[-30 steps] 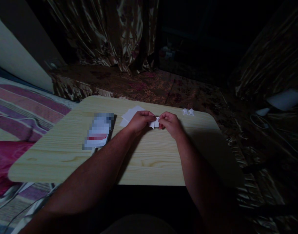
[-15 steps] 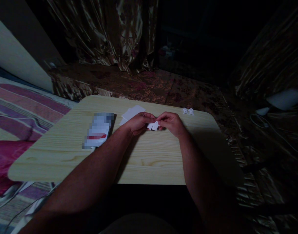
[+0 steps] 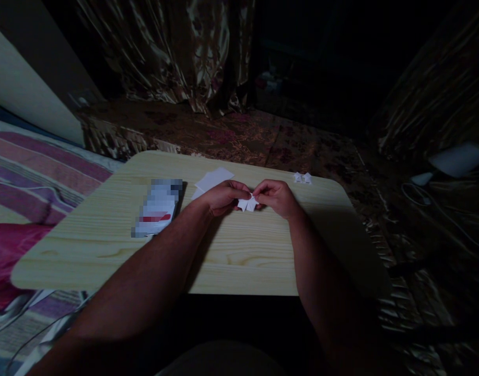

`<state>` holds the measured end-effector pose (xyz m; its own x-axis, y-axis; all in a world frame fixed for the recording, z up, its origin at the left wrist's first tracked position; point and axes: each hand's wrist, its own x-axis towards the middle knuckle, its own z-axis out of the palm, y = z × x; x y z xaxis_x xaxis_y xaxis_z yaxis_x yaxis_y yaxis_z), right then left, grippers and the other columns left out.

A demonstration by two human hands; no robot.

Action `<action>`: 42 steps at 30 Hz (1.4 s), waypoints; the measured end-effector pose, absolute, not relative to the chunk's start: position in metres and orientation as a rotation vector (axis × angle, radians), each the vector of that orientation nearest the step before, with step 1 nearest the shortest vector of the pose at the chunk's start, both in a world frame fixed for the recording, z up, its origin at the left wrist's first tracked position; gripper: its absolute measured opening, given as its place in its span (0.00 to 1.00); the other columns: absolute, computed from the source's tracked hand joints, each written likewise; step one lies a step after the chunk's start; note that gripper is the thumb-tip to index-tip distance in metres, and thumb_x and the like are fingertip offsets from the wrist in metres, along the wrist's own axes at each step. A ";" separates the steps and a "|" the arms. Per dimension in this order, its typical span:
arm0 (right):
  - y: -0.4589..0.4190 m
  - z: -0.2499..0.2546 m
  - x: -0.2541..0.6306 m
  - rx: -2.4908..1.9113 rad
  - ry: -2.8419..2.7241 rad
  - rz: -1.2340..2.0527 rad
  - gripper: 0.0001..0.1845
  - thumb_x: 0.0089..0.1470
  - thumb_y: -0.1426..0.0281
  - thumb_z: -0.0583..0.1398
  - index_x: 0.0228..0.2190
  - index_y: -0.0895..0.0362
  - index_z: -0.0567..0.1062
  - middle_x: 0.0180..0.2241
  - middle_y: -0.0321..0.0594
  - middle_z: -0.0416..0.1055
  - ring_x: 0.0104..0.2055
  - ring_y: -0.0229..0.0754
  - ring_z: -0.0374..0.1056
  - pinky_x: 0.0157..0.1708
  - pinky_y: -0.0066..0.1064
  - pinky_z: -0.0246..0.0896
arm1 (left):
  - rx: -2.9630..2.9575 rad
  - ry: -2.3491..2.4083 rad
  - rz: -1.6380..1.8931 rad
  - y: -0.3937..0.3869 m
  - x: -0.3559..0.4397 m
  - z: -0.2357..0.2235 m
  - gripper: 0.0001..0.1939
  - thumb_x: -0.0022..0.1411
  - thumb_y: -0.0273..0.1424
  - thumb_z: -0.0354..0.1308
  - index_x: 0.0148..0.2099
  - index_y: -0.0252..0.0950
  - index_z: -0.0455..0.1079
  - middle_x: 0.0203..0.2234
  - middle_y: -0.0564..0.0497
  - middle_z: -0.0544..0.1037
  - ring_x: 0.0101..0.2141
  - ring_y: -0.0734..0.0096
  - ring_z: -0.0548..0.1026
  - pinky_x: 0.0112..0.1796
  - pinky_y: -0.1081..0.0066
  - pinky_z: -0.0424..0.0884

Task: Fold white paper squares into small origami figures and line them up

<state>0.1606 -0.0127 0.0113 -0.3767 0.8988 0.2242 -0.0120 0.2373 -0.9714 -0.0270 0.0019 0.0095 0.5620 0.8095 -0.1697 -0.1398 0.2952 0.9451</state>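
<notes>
My left hand (image 3: 222, 197) and my right hand (image 3: 276, 198) meet over the middle of a pale wooden table (image 3: 106, 245). Both pinch a small folded piece of white paper (image 3: 247, 203) between their fingertips, just above the tabletop. Behind my left hand lie loose white paper sheets (image 3: 213, 179). Two small folded white paper pieces (image 3: 302, 178) rest near the table's far right edge.
A blurred white and red packet (image 3: 158, 208) lies left of my hands. A striped pink and purple bedcover (image 3: 31, 183) with thin cables lies to the left. Patterned brown fabric (image 3: 239, 138) and curtains lie beyond the table. White devices and cords (image 3: 451, 164) sit at the right.
The folded paper has been turned and worked between my fingertips, and now shows pointed corners. Both hands stayed at the same spot.
</notes>
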 end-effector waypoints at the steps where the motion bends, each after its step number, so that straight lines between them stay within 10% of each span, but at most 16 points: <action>1: -0.012 0.011 0.161 -0.850 -1.621 1.273 0.09 0.42 0.69 0.66 0.27 0.60 0.74 0.22 0.34 0.70 0.22 0.33 0.67 0.22 0.24 0.63 | 1.099 0.748 0.715 0.002 -0.027 0.009 0.07 0.44 0.28 0.66 0.28 0.31 0.73 0.20 0.51 0.73 0.19 0.77 0.69 0.18 0.77 0.58; 42: -0.014 0.014 0.169 -0.812 -1.792 1.380 0.11 0.46 0.64 0.64 0.29 0.59 0.71 0.24 0.34 0.68 0.26 0.33 0.64 0.27 0.26 0.61 | 1.301 0.810 0.643 0.001 -0.024 0.002 0.04 0.43 0.28 0.63 0.26 0.32 0.75 0.18 0.51 0.73 0.18 0.79 0.67 0.21 0.76 0.61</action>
